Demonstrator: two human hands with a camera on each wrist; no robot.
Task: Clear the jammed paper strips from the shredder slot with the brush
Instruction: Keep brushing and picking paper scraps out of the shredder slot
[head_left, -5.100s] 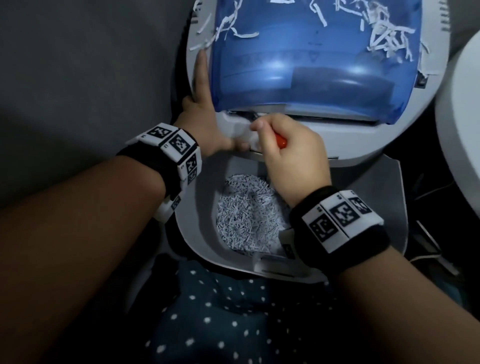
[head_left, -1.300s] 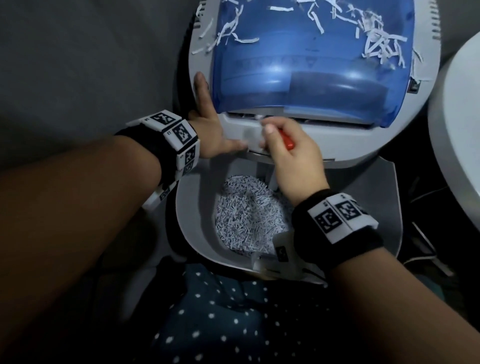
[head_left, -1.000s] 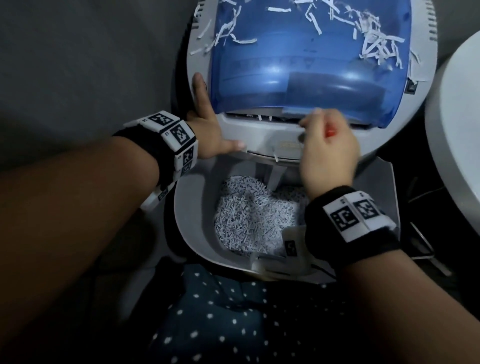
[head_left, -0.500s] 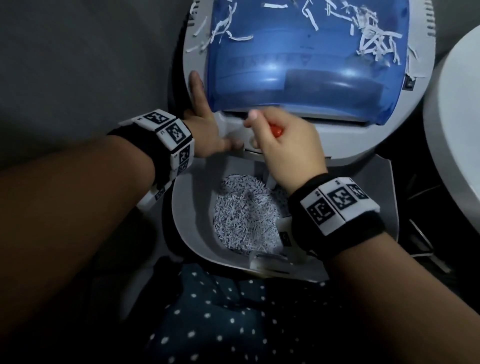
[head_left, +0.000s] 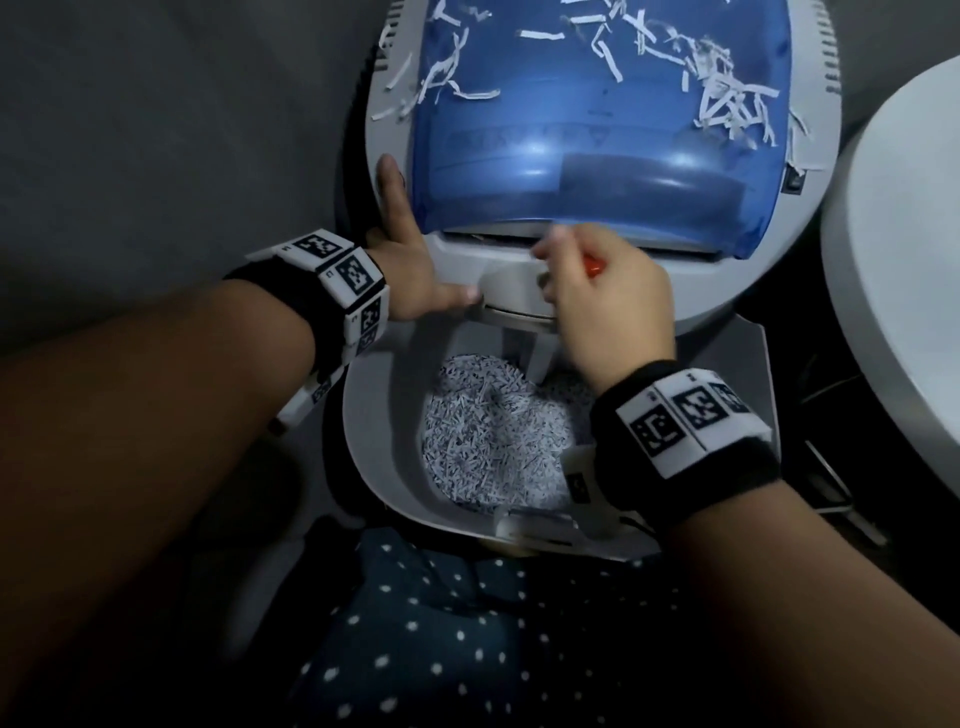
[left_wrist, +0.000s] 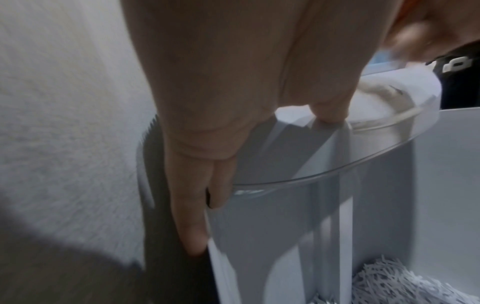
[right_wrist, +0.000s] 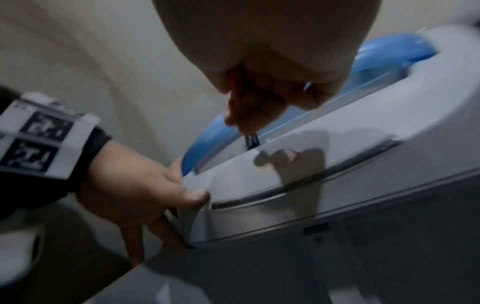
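A: What has moved since the frame half a second ago?

B: The right hand (head_left: 605, 306) has slid a little rightward along the shredder slot (head_left: 519, 238); the left hand (head_left: 410, 275) has stayed on the machine's left edge.

A: Describe the scene, biggest things first.

B: The shredder (head_left: 727, 291), pale grey with a translucent blue cover (head_left: 597, 130), fills the upper centre of the head view, with loose paper strips (head_left: 727, 98) scattered across the cover. Below it, at centre frame, an open bin (head_left: 384, 457) holds a heap of shreds (head_left: 493, 441). The left hand has its forefinger stretched out and its thumb pressed to the front lip, bracing the machine. The right hand is clenched around the brush (right_wrist: 250, 142), of which only an orange handle and a dark tip show.

A: Where is the brush, and which way does it point?

B: At the slot, just under the blue cover's lower edge. Its long axis runs steeply downward from the fist, tip into the slot, as far as the blurred right wrist view shows.

A: What could go wrong?

B: In my judgement, pushing too hard could pack strips deeper, and fingertips are close to the cutters.
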